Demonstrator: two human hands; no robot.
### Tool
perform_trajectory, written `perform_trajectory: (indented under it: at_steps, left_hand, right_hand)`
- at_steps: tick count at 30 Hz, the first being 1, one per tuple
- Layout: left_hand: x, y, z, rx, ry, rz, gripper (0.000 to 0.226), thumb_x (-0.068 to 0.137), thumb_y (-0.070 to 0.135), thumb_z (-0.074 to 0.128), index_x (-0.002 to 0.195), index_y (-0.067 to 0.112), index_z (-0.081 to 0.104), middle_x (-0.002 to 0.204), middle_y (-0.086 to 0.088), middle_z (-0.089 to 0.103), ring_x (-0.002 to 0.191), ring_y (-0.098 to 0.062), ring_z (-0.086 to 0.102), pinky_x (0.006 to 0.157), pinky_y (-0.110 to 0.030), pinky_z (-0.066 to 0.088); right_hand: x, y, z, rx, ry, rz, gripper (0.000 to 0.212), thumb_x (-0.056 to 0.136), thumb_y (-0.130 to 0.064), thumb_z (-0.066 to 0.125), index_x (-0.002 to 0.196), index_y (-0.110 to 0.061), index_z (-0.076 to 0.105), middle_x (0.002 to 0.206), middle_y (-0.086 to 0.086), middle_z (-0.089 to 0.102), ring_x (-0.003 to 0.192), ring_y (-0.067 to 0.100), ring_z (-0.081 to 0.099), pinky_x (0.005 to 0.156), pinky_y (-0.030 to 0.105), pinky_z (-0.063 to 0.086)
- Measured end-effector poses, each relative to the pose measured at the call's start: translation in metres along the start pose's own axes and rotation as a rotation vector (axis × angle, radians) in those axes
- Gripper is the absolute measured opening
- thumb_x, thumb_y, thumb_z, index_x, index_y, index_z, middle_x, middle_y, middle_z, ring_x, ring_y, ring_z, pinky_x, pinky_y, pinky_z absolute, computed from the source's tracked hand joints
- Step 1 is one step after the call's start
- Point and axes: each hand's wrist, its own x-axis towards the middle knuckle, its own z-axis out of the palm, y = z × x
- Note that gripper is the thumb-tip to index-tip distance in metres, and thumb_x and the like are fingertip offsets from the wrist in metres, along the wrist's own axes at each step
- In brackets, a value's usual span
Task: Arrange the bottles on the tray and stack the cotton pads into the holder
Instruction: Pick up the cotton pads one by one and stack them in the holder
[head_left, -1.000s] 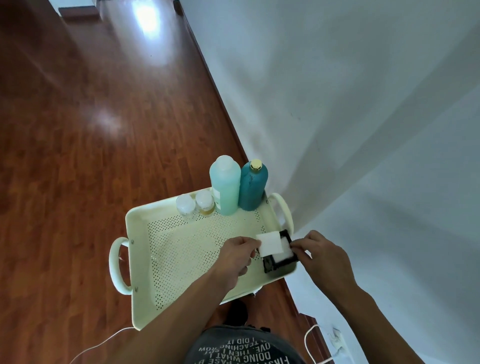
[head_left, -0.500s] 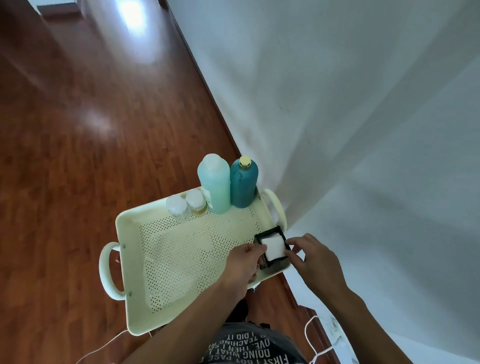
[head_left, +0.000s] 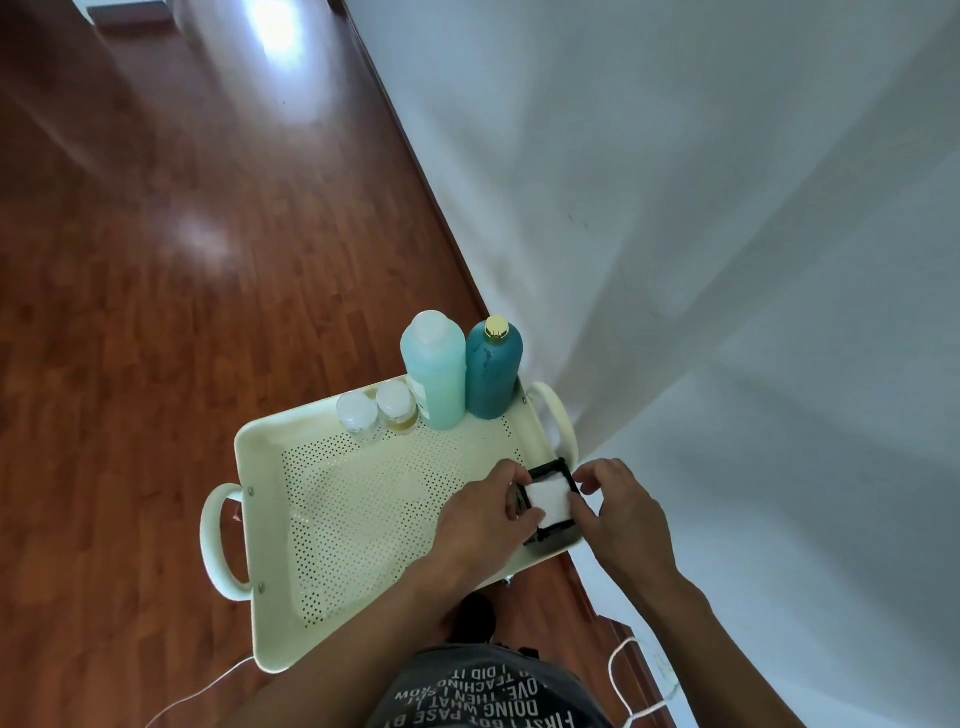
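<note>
Reddish wood floor (head_left: 156, 260) with a shiny glare patch runs along a white wall (head_left: 675, 208), and a cream perforated tray (head_left: 363, 509) with loop handles sits right by the baseboard. Along the tray's far edge, all upright: a light turquoise bottle (head_left: 434, 371) touching a darker teal bottle (head_left: 493, 369) with a gold cap, plus two small white-capped jars (head_left: 376, 413) just left of them. A white cord (head_left: 621, 680) trails on the floor near the person's feet.

Down in the tray's near right corner is the black square holder (head_left: 551, 470) with white cotton pads (head_left: 549, 500) stacked in it. Left hand (head_left: 483, 519) has its fingers curled, thumb and fingertips pinching the left edge of the top pad. Right hand (head_left: 621, 514) comes in from the other side, fingers bent and loosely spread, thumb pressed on the pad's right edge at the holder's rim
</note>
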Motion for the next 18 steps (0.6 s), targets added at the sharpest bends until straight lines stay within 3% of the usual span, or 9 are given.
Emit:
perform_trajectory:
  at_steps: [9,13,18]
  left_hand:
    - [0.014,0.008,0.006,0.134,-0.001,0.034,0.027,0.082,0.054,0.067,0.103,0.037,0.061,0.074,0.012,0.063,0.080,-0.014,0.066,0.075,-0.033,0.053]
    - [0.016,0.007,0.005,0.125,-0.014,0.026,0.028,0.081,0.053,0.070,0.102,0.037,0.062,0.074,0.012,0.063,0.079,-0.012,0.065,0.072,-0.032,0.051]
    - [0.013,0.000,-0.006,-0.014,-0.041,0.069,0.014,0.085,0.045,0.071,0.093,0.038,0.063,0.061,0.018,0.059,0.061,0.000,0.057,0.060,-0.022,0.041]
  right_hand:
    - [0.000,0.002,-0.002,-0.005,-0.024,0.006,0.018,0.085,-0.035,0.071,0.094,-0.036,0.056,0.090,-0.017,0.055,0.070,0.002,0.054,0.056,0.014,0.034]
    - [0.002,0.001,-0.002,0.022,-0.032,0.036,0.018,0.085,-0.034,0.070,0.089,-0.036,0.053,0.088,-0.017,0.056,0.074,-0.001,0.055,0.057,0.016,0.035]
    - [0.002,0.001,-0.006,0.085,-0.037,0.052,0.021,0.083,-0.033,0.071,0.085,-0.037,0.051,0.088,-0.017,0.057,0.076,0.000,0.057,0.059,0.020,0.040]
